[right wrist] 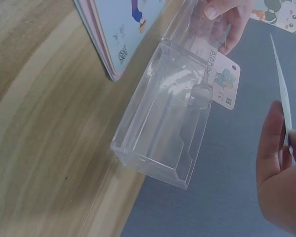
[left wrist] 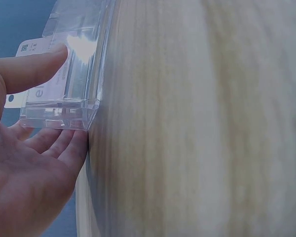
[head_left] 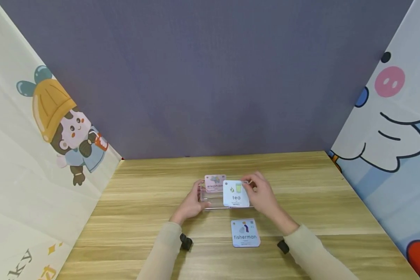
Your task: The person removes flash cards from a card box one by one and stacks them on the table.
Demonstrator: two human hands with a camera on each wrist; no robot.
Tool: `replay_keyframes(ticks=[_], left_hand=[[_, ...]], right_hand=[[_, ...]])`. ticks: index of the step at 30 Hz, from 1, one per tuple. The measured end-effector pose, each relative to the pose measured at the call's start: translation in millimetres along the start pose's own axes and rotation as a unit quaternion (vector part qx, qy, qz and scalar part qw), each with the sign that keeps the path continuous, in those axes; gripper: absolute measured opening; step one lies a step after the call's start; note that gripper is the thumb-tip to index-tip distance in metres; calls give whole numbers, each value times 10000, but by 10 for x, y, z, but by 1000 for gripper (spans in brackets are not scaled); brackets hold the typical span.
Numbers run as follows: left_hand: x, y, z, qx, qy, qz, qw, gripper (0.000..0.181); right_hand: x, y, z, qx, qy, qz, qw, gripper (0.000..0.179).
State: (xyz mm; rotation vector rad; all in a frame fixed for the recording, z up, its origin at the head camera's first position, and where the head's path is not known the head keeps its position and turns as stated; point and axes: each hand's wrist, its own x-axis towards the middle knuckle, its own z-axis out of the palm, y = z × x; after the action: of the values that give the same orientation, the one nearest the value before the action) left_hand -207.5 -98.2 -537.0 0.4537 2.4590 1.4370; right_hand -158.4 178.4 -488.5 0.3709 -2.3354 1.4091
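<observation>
A clear plastic card holder (head_left: 213,201) with two compartments stands on the table. My left hand (head_left: 191,204) grips its left end, thumb at the front and fingers around the side. An elephant card (head_left: 215,182) stands in the left compartment, its top above the rim. My right hand (head_left: 265,196) pinches a white tea card (head_left: 235,196) by its right edge, in front of the holder's right half in the head view. Seen from the right wrist, this card (right wrist: 282,89) is edge-on and apart from the bare right compartment (right wrist: 163,118).
A stack of cards (head_left: 245,235), fisherman on top, lies on the wooden table (head_left: 154,186) in front of the holder. A grey-blue panel (head_left: 210,85) rises behind the table. Printed cloths (head_left: 24,155) hang at both sides.
</observation>
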Motion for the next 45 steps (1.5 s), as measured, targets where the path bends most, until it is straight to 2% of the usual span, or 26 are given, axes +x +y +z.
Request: replay_keyframes(ticks=[19,29,45], left_hand=[[10,7,13,23,49,55,10000,96],[31,-14,18,11,73,85,9999,96],[5,10,1,125,59,33,9999,96]], right_hand=[[-153,24,-69,-43,-65,-129,9999,18],[-228,30,-101,-36,-242,253,9994,15],[-332,22,-126,-158,-444,573,9972,14]])
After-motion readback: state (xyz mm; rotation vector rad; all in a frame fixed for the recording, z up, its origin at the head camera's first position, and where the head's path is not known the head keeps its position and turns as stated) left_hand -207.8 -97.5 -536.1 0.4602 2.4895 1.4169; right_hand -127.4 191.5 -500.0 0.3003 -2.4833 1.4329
